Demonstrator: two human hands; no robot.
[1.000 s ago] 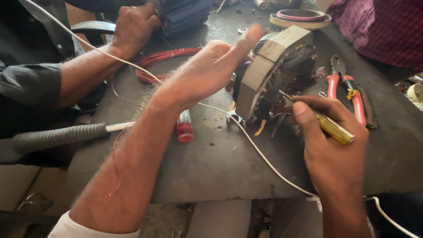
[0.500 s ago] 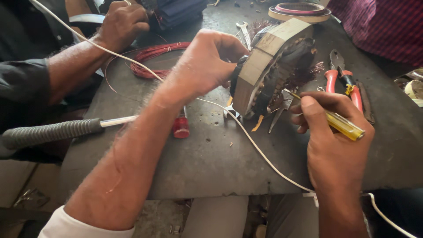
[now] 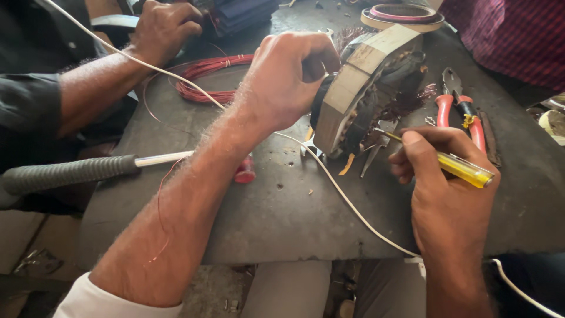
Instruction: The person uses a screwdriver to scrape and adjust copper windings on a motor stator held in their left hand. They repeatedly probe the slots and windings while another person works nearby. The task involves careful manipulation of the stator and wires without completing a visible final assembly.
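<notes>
A round motor stator point(image 3: 359, 88) with pale laminations and dark copper windings stands tilted on its edge on the dark metal table point(image 3: 282, 218). My left hand point(image 3: 291, 76) grips the stator's upper left rim and steadies it. My right hand point(image 3: 444, 171) holds a yellow-handled screwdriver point(image 3: 462, 169) like a pen, its tip at the windings on the stator's lower right side.
Red-handled pliers point(image 3: 462, 109) lie right of the stator. A coil of red wire point(image 3: 206, 79) lies at the back left, beside another person's hand point(image 3: 165, 29). A grey-handled tool point(image 3: 76, 171) rests at left. A white cable point(image 3: 353, 206) crosses the table. A small spanner point(image 3: 311, 148) lies under the stator.
My left hand went from flat and open beside the stator to closed around its rim. The right hand kept the screwdriver at the windings. The view shifted slightly.
</notes>
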